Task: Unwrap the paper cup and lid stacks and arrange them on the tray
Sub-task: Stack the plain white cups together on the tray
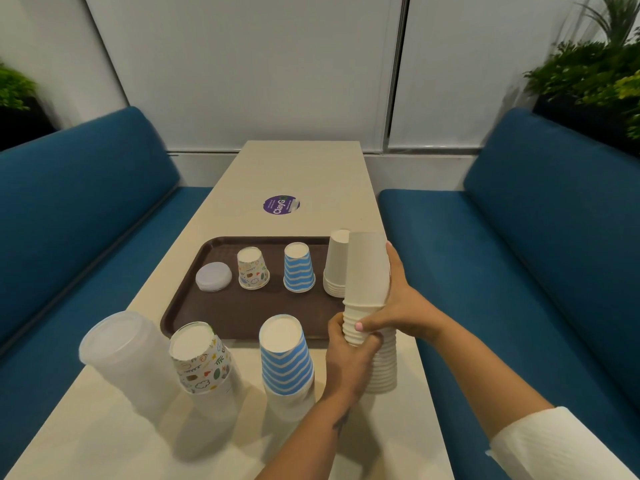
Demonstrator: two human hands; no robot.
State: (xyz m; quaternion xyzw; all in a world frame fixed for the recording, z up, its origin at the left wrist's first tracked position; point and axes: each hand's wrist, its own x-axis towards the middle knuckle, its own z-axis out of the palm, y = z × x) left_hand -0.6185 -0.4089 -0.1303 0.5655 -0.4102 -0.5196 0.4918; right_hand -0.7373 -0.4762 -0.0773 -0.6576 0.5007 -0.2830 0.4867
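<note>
Already the tray (187, 306) carries a lid pile (213, 276) and three small cup groups. Our left hand (348, 358) and right hand (401, 306) both grip the plain cup stack (369, 306) at the tray's right edge; three wrapped stacks wait on the surface (304, 168).

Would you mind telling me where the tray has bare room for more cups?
The tray is bare along its near strip, in front of the lids and blue striped cup. Its far row is crowded.
</note>
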